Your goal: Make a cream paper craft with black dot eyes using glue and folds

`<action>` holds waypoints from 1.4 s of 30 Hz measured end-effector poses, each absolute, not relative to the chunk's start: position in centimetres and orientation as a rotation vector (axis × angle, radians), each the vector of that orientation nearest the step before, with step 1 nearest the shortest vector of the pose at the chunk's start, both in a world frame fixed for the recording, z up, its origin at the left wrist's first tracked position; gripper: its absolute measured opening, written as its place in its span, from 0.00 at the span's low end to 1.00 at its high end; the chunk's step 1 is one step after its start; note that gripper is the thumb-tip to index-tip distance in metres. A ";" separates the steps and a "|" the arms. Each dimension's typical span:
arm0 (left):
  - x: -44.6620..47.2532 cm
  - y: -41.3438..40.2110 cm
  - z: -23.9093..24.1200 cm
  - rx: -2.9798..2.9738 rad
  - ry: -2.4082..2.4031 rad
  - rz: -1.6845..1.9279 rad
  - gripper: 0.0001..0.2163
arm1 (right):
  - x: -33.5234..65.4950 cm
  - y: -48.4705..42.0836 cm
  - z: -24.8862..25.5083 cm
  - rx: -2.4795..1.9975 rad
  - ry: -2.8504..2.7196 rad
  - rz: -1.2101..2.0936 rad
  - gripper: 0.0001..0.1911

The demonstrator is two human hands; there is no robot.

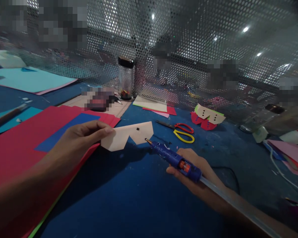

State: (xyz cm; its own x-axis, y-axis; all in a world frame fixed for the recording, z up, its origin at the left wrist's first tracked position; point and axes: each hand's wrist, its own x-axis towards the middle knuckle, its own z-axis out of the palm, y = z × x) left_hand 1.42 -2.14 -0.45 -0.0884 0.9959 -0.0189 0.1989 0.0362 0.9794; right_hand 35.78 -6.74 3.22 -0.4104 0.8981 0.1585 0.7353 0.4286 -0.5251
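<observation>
My left hand (83, 135) pinches one end of a beige paper cutout (129, 135) with zigzag lower edges and a small black dot, holding it just above the blue table. My right hand (195, 172) grips a blue hot glue gun (175, 160) with an orange trigger part and a clear glue stick trailing out behind. The gun's metal tip (147, 140) touches or nearly touches the lower edge of the cutout.
Red and blue paper sheets (39, 138) lie at left. Red-and-yellow scissors (182, 131) rest beyond the gun. Finished beige-and-red paper pieces (208, 117), a black-lidded jar (125, 78) and more paper stand before a perforated metal screen (188, 49). Pink paper and a white cord lie at right.
</observation>
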 end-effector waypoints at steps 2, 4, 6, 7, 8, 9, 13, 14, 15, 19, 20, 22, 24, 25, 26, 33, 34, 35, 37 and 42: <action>1.6 -2.3 -0.3 1.280 1.434 1.117 0.15 | 36.1 -6.3 2.4 -1.374 -2.316 0.399 0.07; 1.9 -2.4 -0.1 1.280 1.443 1.113 0.15 | 36.4 -5.8 1.5 -1.369 -2.366 0.291 0.06; 2.0 -2.5 0.1 1.292 1.460 1.119 0.15 | 36.7 -5.4 0.8 -1.365 -2.423 0.247 0.05; 2.1 -2.5 0.2 1.303 1.466 1.119 0.15 | 36.8 -5.3 0.7 -1.360 -2.447 0.242 0.04; 2.2 -2.6 0.3 1.315 1.469 1.122 0.15 | 36.8 -5.3 0.7 -1.353 -2.461 0.245 0.04; 2.3 -2.6 0.5 1.328 1.470 1.122 0.15 | 36.8 -5.3 0.8 -1.345 -2.469 0.251 0.05; 2.8 -2.9 1.0 1.381 1.478 1.117 0.15 | 36.9 -5.9 1.3 -1.299 -2.479 0.292 0.14; 2.9 -2.9 1.1 1.386 1.480 1.117 0.15 | 37.0 -5.9 1.1 -1.291 -2.482 0.306 0.16; 3.0 -3.0 1.2 1.386 1.480 1.118 0.15 | 37.0 -5.8 0.9 -1.286 -2.480 0.317 0.17; 3.1 -3.1 1.3 1.384 1.464 1.112 0.15 | 37.1 -5.3 -0.6 -1.284 -2.438 0.355 0.17; 3.0 -3.1 1.2 1.392 1.463 1.107 0.15 | 37.1 -5.3 -0.9 -1.280 -2.427 0.366 0.18; 2.9 -3.1 1.2 1.405 1.464 1.096 0.15 | 37.2 -5.3 -1.0 -1.260 -2.414 0.391 0.20; 2.9 -3.1 1.2 1.410 1.459 1.091 0.15 | 37.2 -5.6 -0.6 -1.239 -2.412 0.418 0.20; 2.9 -3.1 1.2 1.412 1.454 1.093 0.15 | 37.3 -5.7 -0.2 -1.231 -2.414 0.430 0.20; 2.9 -3.2 1.3 1.411 1.453 1.095 0.15 | 37.3 -5.9 0.2 -1.225 -2.414 0.441 0.20; 3.3 -3.3 1.5 1.384 1.437 1.098 0.15 | 37.3 -6.2 1.7 -1.198 -2.464 0.434 0.20; 3.3 -3.3 1.5 1.389 1.438 1.099 0.15 | 37.3 -6.1 1.5 -1.204 -2.469 0.427 0.20; 3.3 -3.3 1.6 1.397 1.443 1.098 0.15 | 37.2 -6.1 1.4 -1.211 -2.468 0.423 0.21; 3.3 -3.3 1.6 1.411 1.457 1.094 0.16 | 37.2 -6.0 1.3 -1.225 -2.455 0.421 0.22; 3.1 -3.2 1.4 1.422 1.470 1.109 0.15 | 37.1 -6.2 2.1 -1.189 -2.475 0.466 0.23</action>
